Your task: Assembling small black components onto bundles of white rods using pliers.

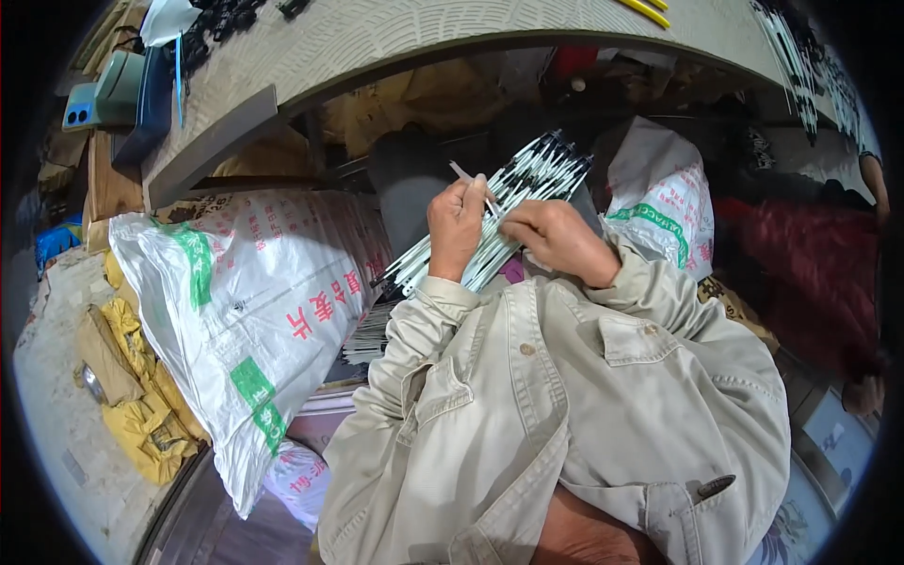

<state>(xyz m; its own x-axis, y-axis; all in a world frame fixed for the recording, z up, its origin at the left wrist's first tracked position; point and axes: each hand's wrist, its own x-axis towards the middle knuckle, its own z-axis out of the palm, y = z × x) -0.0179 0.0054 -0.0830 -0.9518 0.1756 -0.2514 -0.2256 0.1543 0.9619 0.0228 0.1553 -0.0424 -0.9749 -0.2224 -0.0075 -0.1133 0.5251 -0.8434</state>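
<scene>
A thick bundle of thin white rods with black ends (541,177) lies slantwise across my lap, its ends reaching out to the lower left. My left hand (456,226) is closed over the bundle's left side, and a narrow pale strip (460,171) sticks out above its fingers. My right hand (563,241) rests against the right side of the rods with curled fingers. Its fingertips come close to the left hand's thumb. Whatever they pinch is hidden or too small to name.
Large white woven sacks (273,282) lean at my left, with another sack (659,193) at my right. Ahead curves a table edge (377,55), bearing black parts and yellow tubes (646,11). More rods (800,75) hang over its right end. Another person's arm (876,184) shows far right.
</scene>
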